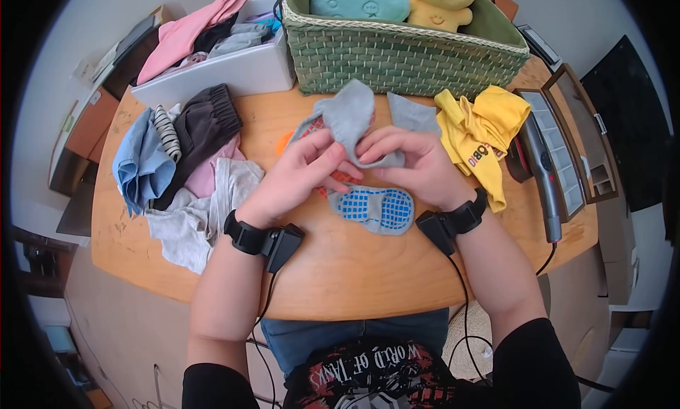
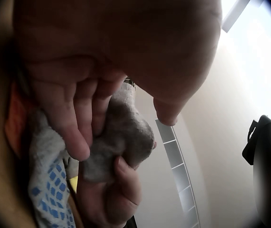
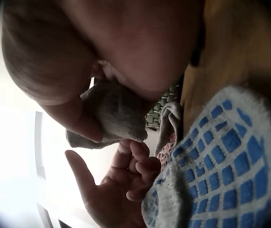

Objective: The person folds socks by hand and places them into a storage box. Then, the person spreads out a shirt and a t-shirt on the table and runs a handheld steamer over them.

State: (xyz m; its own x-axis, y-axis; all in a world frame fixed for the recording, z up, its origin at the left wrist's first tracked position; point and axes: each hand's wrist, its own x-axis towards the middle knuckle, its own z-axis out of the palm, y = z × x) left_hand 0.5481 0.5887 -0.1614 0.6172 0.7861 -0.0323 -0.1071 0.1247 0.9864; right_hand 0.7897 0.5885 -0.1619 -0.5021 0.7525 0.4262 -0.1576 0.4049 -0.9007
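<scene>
The right hand point(image 1: 419, 162) pinches a gray sock point(image 1: 348, 115), long axis near-to-far, rounded end pointing far; left hand point(image 1: 308, 167) beside it, thumb apart.

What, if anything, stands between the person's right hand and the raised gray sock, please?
Nothing visible does: the right hand pinches the gray sock directly. The blue-gridded sock lies on the table, nearer the person, not between them.
</scene>
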